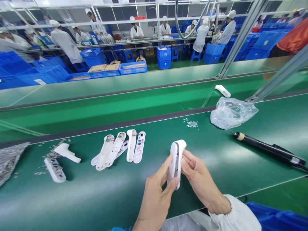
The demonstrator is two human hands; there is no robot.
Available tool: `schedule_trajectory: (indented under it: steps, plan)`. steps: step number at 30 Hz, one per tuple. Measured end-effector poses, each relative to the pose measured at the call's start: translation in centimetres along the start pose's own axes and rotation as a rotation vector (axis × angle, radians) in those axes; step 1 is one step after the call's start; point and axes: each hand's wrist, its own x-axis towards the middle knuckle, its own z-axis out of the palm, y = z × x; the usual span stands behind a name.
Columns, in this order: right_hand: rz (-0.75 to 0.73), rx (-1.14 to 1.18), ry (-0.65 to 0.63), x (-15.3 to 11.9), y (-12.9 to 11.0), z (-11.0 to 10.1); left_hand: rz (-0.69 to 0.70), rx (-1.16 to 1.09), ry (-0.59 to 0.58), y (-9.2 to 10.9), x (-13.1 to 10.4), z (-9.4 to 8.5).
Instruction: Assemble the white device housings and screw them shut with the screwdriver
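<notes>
A white plastic housing [176, 160] stands nearly upright between both hands, its two halves slightly apart along a dark gap. My left hand [160, 189] grips its left side and lower end with fingers and thumb. On the other side, my right hand [198, 175] holds the upper right part, thumb against the shell. Left of them on the green table lie several open white shells [131, 146] and circuit-board halves [139, 147] joined by thin wires. A small pile of screws [192, 124] lies beyond the hands.
A black electric screwdriver [267, 147] and a clear plastic bag [232, 112] lie at right. One white part [222, 90] sits beyond the bag. At left are a white handle piece [67, 152], small metal parts [51, 152] and another bag [12, 160]. People work across the conveyor [108, 104].
</notes>
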Motion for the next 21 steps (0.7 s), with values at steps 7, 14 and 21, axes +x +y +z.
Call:
schedule_trajectory:
  steps: [7, 14, 21]
  plan:
    - [0.004, -0.037, 0.008, 0.0, 0.2, 0.2, -0.009, -0.030, 0.047, -0.5, -0.2, 0.3]
    - [-0.017, -0.009, 0.121, 0.3, 0.4, 1.1, -0.001, -0.067, 0.019, -0.9, 0.9, 0.1]
    - [0.095, -0.228, 0.240, 1.1, -1.1, 0.1, -0.144, -0.354, -0.202, 0.1, 0.9, 0.3]
